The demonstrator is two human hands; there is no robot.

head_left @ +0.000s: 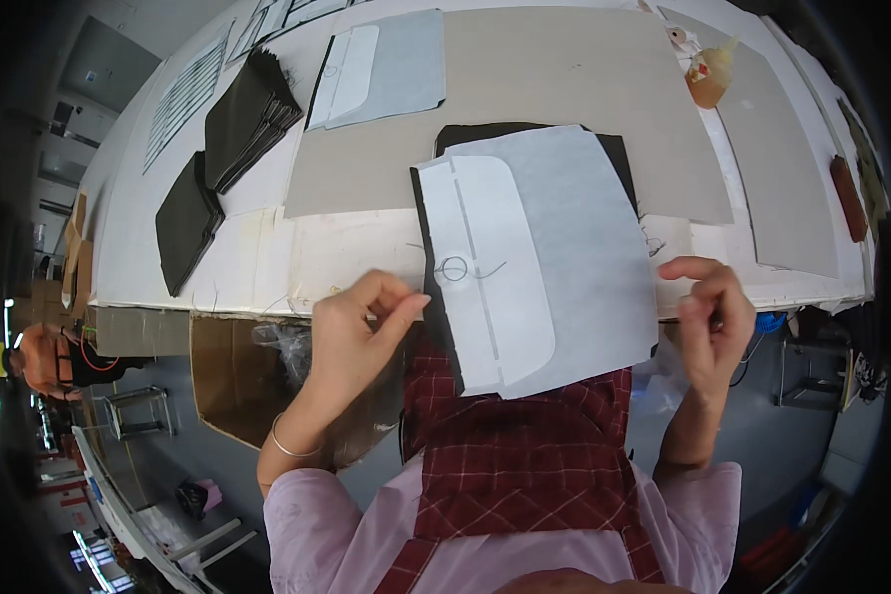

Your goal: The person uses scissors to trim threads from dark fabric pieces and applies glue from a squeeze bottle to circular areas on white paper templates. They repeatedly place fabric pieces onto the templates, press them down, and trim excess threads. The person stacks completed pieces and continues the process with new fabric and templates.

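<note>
In front of me, a pale blue-grey fabric panel (594,277) lies over black fabric (619,153), its lower part overhanging the table's near edge. A white template-like piece (520,287), rounded on its right, rests on the panel's left half. It has a long slot and a drawn circle, with a dark thread (490,271) across it. My left hand (361,332) is closed in a pinch beside the panel's left black edge; anything between its fingertips is hidden. My right hand (708,322) is open, index finger stretched toward the panel's right edge, other fingers bent, apart from the fabric.
Black fabric stacks (252,119) lie at the table's left. Another blue-grey panel (411,64) with a white piece sits on a large grey board (564,59). At far right are an orange-brown object (711,74) and a dark red bar (847,198). A cardboard box (230,376) stands below.
</note>
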